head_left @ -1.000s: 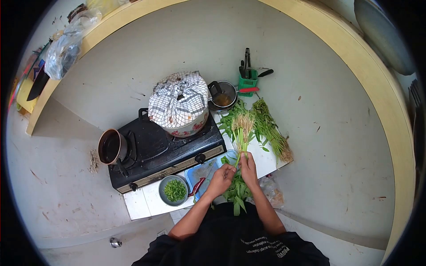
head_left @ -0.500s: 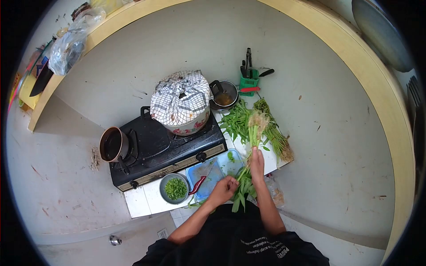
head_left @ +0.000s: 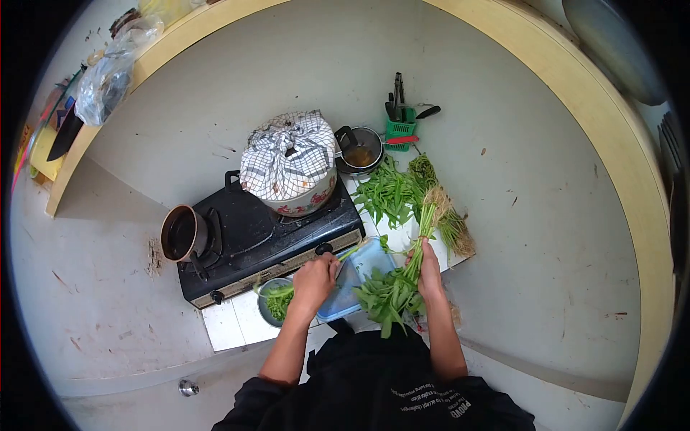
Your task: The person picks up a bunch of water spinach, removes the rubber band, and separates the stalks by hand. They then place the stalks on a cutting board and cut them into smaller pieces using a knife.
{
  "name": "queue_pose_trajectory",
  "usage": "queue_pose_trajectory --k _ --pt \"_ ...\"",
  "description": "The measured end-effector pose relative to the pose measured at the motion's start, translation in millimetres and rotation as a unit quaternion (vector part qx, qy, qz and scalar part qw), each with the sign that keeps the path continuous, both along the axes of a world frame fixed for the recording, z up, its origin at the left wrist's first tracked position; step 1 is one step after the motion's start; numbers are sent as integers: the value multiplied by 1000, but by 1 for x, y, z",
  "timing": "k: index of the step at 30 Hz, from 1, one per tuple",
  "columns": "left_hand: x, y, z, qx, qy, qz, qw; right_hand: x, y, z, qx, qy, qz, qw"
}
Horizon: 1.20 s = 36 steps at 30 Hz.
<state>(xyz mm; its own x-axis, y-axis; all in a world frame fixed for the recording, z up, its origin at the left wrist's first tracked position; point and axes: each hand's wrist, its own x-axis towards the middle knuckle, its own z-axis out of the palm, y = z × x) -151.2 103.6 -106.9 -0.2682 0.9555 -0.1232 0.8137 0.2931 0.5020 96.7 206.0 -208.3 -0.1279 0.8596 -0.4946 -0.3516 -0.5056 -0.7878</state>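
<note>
My right hand point(head_left: 429, 271) is closed around a bunch of leafy greens point(head_left: 392, 294), its pale roots pointing away from me and its leaves hanging over the near side of the blue tray point(head_left: 345, 305). Over the tray's left side, my left hand point(head_left: 315, 283) is closed on a single green stalk point(head_left: 350, 252). The stalk's stem end sticks out to the right and its leaves trail left over the grey bowl point(head_left: 263, 310). Chopped greens point(head_left: 277, 307) lie in that bowl. My left hand and forearm cover the spot where the red-handled knife lay.
Picked leaves point(head_left: 388, 190) and another rooted bunch point(head_left: 454, 233) lie on the white tiles beyond the tray. A black gas stove point(head_left: 248, 230) carries a cloth-wrapped pot point(head_left: 291, 169) and a saucepan point(head_left: 185, 233). Behind stand a strainer point(head_left: 361, 149) and a green utensil basket point(head_left: 400, 131).
My left hand has moved left from beside the bunch, taking one stalk with it to near the bowl. My right hand has shifted slightly right, still gripping the bunch.
</note>
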Motion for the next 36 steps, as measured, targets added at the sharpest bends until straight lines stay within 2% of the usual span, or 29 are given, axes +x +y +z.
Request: queue_pose_trajectory --k 2,5,8,9,13,16,17,20,24,27,30,33,36 --pt "-6 11 -29 -46 51 -18 997 -1 -2 -4 -19 31 -4 999" --pt "-18 21 -114 -54 92 -63 992 1 -7 -4 -21 30 18 999" --pt "-1 7 -139 70 111 -69 989 3 -9 -3 -19 17 44 999" --pt "10 8 -108 55 46 -75 995 3 -11 -1 -14 20 51 998" --pt "36 23 -67 136 -207 -123 961 -1 -16 7 7 63 75 995" --pt "60 31 -50 104 -254 -118 954 -7 -19 12 47 106 87 990" --pt "67 33 -56 140 -258 -133 947 -9 -20 13 61 120 88 987" --pt "85 30 -61 99 -307 -116 940 -11 -20 5 69 154 102 980" --pt "96 23 -57 70 -276 -64 956 -15 -22 6 83 152 110 979" --pt "98 20 -64 195 -193 -57 960 -18 -23 9 72 159 109 979" --pt "96 25 -76 226 -252 -52 940 -20 -23 13 68 161 121 977" --pt "90 24 -60 86 -292 -32 952 -22 -22 13 74 142 136 978" --pt "86 26 -61 15 -264 -30 964 -28 -23 18 86 121 147 978"
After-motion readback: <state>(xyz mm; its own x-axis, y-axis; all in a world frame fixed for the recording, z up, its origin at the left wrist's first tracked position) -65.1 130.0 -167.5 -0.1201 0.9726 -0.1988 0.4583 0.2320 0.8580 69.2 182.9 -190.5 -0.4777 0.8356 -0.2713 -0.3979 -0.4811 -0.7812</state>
